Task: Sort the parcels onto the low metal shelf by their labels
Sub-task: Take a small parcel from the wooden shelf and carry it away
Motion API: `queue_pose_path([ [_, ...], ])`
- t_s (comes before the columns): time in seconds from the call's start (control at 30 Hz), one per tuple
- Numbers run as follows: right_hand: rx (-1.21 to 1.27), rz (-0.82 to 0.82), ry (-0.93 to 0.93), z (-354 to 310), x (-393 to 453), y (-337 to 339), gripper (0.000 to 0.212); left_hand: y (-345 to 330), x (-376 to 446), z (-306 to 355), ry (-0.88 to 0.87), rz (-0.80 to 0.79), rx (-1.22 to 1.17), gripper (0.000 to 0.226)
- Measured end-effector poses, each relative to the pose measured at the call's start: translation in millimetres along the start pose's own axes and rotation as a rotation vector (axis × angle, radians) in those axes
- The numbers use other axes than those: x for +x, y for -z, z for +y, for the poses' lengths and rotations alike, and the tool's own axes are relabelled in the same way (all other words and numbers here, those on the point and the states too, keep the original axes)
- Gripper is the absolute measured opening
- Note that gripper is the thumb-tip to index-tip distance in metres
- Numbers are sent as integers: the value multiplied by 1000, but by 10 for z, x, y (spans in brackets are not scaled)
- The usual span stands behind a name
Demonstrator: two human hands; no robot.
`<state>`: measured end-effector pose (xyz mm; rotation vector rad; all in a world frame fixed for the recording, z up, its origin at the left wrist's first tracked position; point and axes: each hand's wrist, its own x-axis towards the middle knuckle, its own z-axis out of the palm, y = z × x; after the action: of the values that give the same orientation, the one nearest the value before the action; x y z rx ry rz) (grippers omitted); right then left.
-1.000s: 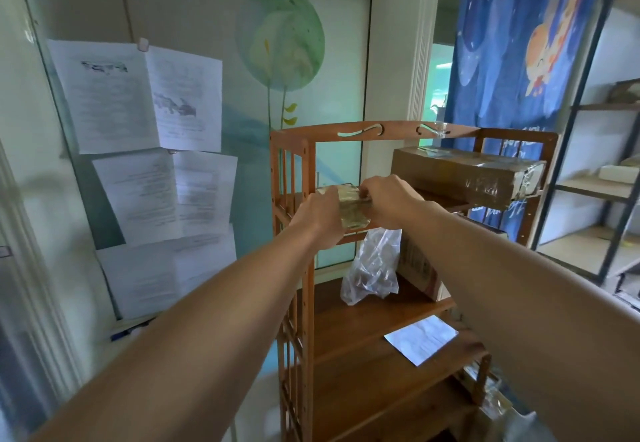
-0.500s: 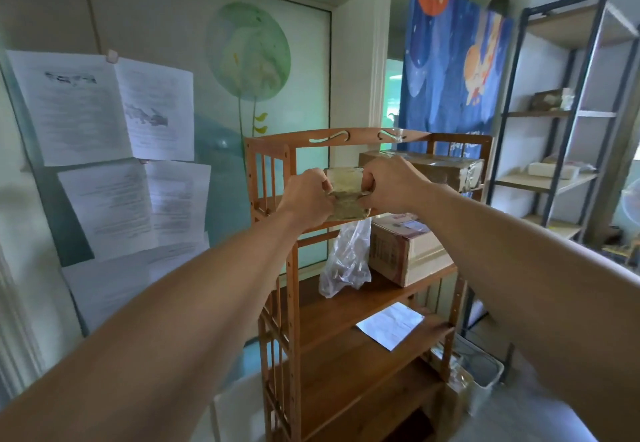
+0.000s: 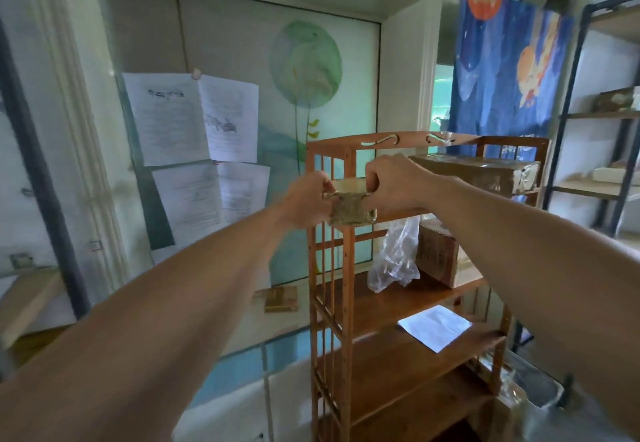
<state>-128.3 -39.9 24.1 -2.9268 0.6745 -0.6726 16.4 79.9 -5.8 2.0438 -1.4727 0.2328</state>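
Note:
A small tan tape-wrapped parcel (image 3: 351, 204) is held in the air in front of the top left corner of the wooden rack (image 3: 346, 268). My left hand (image 3: 306, 201) grips its left edge and my right hand (image 3: 391, 185) grips its right edge, both arms stretched out. A long cardboard parcel (image 3: 474, 173) lies on the rack's top level. A smaller cardboard box (image 3: 438, 254) stands on the level below, beside a clear plastic bag (image 3: 393, 261). A black metal shelf (image 3: 602, 116) stands at the far right.
A white sheet of paper (image 3: 434, 327) lies on a lower rack level. Printed papers (image 3: 194, 119) are pinned to the glass wall on the left. A small brown packet (image 3: 281, 299) lies on the sill. A blue patterned cloth (image 3: 502, 64) hangs behind the rack. A bin (image 3: 533, 386) sits on the floor.
The view has swung left and back a little, so the rack sits further right. Both hands stay closed on the small parcel in front of the rack's top corner.

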Motion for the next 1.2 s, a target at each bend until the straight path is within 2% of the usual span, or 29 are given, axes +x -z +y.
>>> queue_pose_path([
  [0.1,32,-12,63,-340,119,-33,19,271,-180,-223,82,50,-14,25],
  [0.17,56,2,102,-560,213,-77,23,430,-308,-371,155,75,-22,26],
  [0.33,136,-25,146,-1049,366,-255,27,762,-669,-685,287,175,-39,12],
  [0.43,419,-86,107,-1295,409,-354,36,919,-846,-815,344,247,-57,12],
  [0.53,767,-149,-54,-1491,451,-513,37,961,-979,-900,374,331,-100,19],
  [0.67,1097,-205,-225,-1579,514,-806,57,840,-1097,-973,384,404,-200,15],
  [0.87,1221,-196,-218,-1412,586,-1003,49,628,-1078,-1009,432,505,-362,9],
  [0.97,1264,-180,-225,-1313,619,-1070,43,506,-990,-983,488,550,-440,19],
  [1.03,1281,-182,-218,-1273,625,-1124,39,432,-946,-963,538,519,-472,28],
  [1.13,1273,-224,-170,-1286,585,-1222,36,361,-962,-975,597,473,-483,34],
  [1.2,1297,-264,-125,-1363,541,-1311,34,363,-1070,-1015,619,509,-457,37],
])
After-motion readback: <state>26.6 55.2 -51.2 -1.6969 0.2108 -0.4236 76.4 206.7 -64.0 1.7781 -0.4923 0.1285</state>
